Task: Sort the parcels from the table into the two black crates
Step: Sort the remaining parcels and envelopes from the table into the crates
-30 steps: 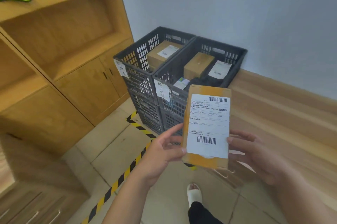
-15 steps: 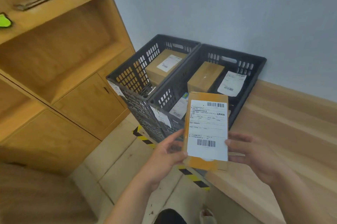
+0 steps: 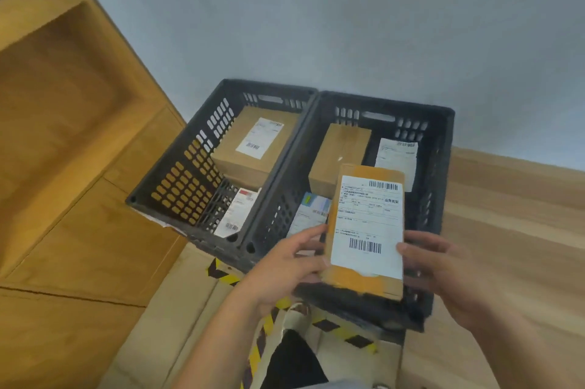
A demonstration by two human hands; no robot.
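Gripping the labelled parcel point(image 3: 367, 230) by its side edges, left hand point(image 3: 285, 265) and right hand point(image 3: 443, 271), over a black crate point(image 3: 441, 167).

2 black crates point(image 3: 183, 137) point(image 3: 440, 183), at 11 and 1 o'clock. 3 brown boxes point(image 3: 231, 152) point(image 3: 338, 151), including the held box point(image 3: 364, 282) at 6 o'clock. 3 flat packets point(image 3: 235, 214) point(image 3: 311, 214) point(image 3: 395, 157). 2 hands point(image 3: 285, 268) point(image 3: 443, 271).

A flat brown parcel point(image 3: 367, 230), white label up, is held over the near edge of the right black crate point(image 3: 443, 173). Both this crate and the left black crate point(image 3: 269, 88) contain labelled parcels point(image 3: 234, 154).
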